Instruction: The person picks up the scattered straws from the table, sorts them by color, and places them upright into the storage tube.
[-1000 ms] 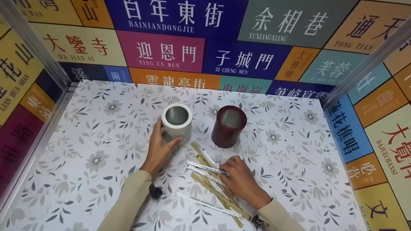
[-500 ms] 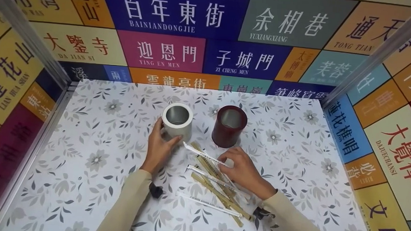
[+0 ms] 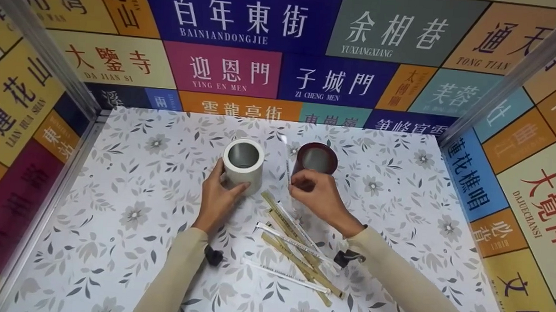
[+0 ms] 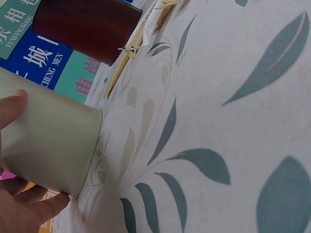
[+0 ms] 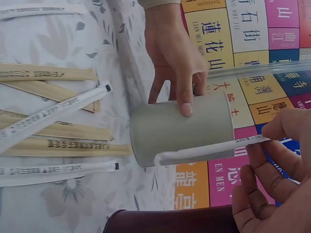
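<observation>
A pale grey-green cylindrical cup (image 3: 244, 180) stands on the table with a white rim and a grey inside. My left hand (image 3: 217, 195) grips its left side, thumb in front and fingers behind. Between thumb and fingers, my right hand (image 3: 323, 196) pinches one end of a slim white paper-wrapped straw (image 3: 287, 162). In the right wrist view the straw (image 5: 204, 149) reaches across the front of the pale cup (image 5: 180, 124), its far end bent over. A dark red cup (image 3: 299, 164) stands just beyond my right hand, which hides its lower part.
Several slim packets in brown paper (image 3: 296, 259) and white paper (image 3: 286, 274) lie crossed in a loose pile on the flower-patterned tabletop (image 3: 139, 177), in front of the cups. Panels with large printed characters (image 3: 220, 70) wall the table in at the back and both sides.
The right hand has lifted a white paper-wrapped straw off the pile and moved it up to the dark red cup, turning it more upright. The left hand stays on the pale cup.
</observation>
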`<control>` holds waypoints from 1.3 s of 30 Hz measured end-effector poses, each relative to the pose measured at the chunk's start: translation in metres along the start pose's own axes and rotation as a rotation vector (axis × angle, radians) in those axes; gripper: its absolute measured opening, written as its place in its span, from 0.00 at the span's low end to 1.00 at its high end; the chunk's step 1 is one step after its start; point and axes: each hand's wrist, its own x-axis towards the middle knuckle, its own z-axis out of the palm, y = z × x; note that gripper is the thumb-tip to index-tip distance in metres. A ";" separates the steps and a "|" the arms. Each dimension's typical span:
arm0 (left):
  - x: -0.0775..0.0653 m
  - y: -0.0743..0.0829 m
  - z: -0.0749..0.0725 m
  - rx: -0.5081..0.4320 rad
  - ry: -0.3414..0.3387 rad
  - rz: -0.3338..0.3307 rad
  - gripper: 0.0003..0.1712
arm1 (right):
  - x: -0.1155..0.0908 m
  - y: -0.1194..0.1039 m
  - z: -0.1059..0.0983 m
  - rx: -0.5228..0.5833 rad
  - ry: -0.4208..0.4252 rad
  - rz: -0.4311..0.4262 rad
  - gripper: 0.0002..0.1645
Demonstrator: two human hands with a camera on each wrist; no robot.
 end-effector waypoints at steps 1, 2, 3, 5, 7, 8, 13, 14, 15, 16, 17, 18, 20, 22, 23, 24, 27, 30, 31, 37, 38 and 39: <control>0.000 0.000 0.000 -0.001 0.002 -0.004 0.56 | 0.004 -0.001 0.001 0.025 0.005 0.002 0.03; 0.001 0.000 0.000 0.000 0.005 -0.007 0.57 | 0.007 -0.003 0.003 0.053 0.009 0.003 0.03; 0.001 0.000 0.000 -0.001 0.007 -0.011 0.57 | 0.010 -0.005 0.004 0.081 0.010 0.002 0.04; 0.001 0.000 0.000 -0.004 0.011 -0.017 0.58 | 0.014 -0.010 0.006 0.137 0.009 -0.003 0.04; 0.002 0.000 -0.001 -0.007 0.011 -0.019 0.58 | 0.018 -0.016 0.008 0.176 0.016 -0.019 0.05; 0.002 0.001 -0.001 -0.009 0.012 -0.018 0.57 | 0.020 -0.019 0.008 0.187 0.022 -0.031 0.05; 0.002 0.001 -0.001 -0.007 0.010 -0.010 0.56 | 0.040 -0.027 0.011 0.173 0.102 -0.109 0.05; 0.001 0.000 -0.001 -0.005 0.010 -0.011 0.56 | 0.045 -0.029 0.011 0.175 0.120 -0.125 0.05; 0.001 0.000 -0.002 -0.002 0.008 -0.014 0.56 | 0.050 -0.030 0.011 0.180 0.139 -0.136 0.05; 0.000 0.000 -0.001 0.002 0.008 -0.018 0.56 | 0.055 -0.032 0.011 0.188 0.157 -0.145 0.05; 0.000 0.000 -0.001 0.004 0.006 -0.020 0.57 | 0.060 -0.033 0.011 0.203 0.173 -0.153 0.05; -0.001 0.000 -0.001 0.007 0.006 -0.024 0.57 | 0.064 -0.035 0.011 0.213 0.188 -0.156 0.06; -0.001 -0.001 -0.001 0.013 0.005 -0.031 0.58 | 0.071 -0.038 0.012 0.233 0.215 -0.153 0.07; -0.002 -0.001 0.000 0.017 0.006 -0.040 0.59 | 0.075 -0.038 0.014 0.238 0.228 -0.146 0.07; -0.002 -0.001 0.000 0.021 0.006 -0.043 0.59 | 0.077 -0.037 0.015 0.240 0.232 -0.144 0.08; -0.002 -0.001 0.000 0.026 0.008 -0.048 0.59 | 0.078 -0.036 0.018 0.232 0.233 -0.139 0.08; -0.002 -0.001 0.001 0.036 0.015 -0.050 0.60 | 0.079 -0.027 0.026 0.193 0.218 -0.135 0.06; -0.003 -0.001 0.001 0.028 0.013 -0.041 0.59 | 0.077 -0.016 0.034 0.153 0.198 -0.126 0.05; -0.003 -0.001 0.001 0.024 0.011 -0.038 0.59 | 0.076 -0.012 0.036 0.144 0.189 -0.122 0.05; -0.001 -0.003 0.001 0.003 0.011 -0.021 0.54 | 0.070 0.001 0.042 0.073 0.129 -0.099 0.03; -0.001 -0.003 0.000 0.001 0.013 -0.020 0.54 | 0.068 0.002 0.043 0.059 0.121 -0.094 0.03; 0.000 -0.003 0.000 -0.002 0.013 -0.020 0.53 | 0.067 0.002 0.043 0.051 0.112 -0.091 0.04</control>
